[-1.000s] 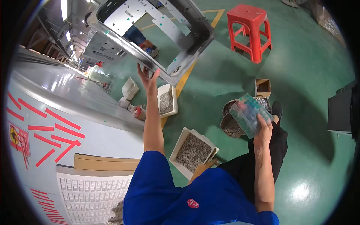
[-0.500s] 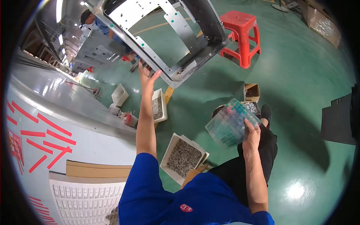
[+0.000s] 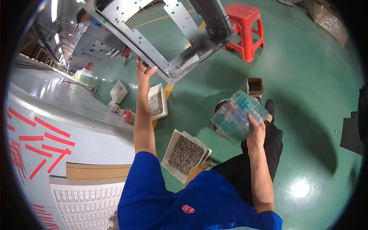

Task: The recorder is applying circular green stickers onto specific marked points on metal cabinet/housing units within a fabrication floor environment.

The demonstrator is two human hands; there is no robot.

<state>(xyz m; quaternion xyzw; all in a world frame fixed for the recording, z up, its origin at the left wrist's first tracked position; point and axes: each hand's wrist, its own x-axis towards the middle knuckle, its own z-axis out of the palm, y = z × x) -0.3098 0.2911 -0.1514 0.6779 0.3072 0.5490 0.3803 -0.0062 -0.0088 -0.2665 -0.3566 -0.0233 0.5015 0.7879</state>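
A large grey metal frame (image 3: 180, 23) with rounded corners, rectangular openings and scattered green dots slants across the top of the view. My left hand (image 3: 144, 72) reaches up to its lower left edge, thumb on the near side and fingers partly hidden behind the rim. Lower down, my right hand (image 3: 256, 132) pinches a few translucent sheets with green dots (image 3: 239, 115), the thumb lying on top. These sheets are held above a round container on the floor and cover most of it.
White bins of small metal parts (image 3: 186, 157) stand on the green floor, beside another white bin (image 3: 156, 101). A red stool (image 3: 244, 27) is beyond the frame, a small cardboard box (image 3: 255, 86) near my foot. At left runs a pale work surface (image 3: 99, 145); another person (image 3: 90, 19) is far left.
The frame and my left hand appear slightly farther left and higher as the whole view shifts. The sheets in my right hand have tilted a little. Both grips stay the same.
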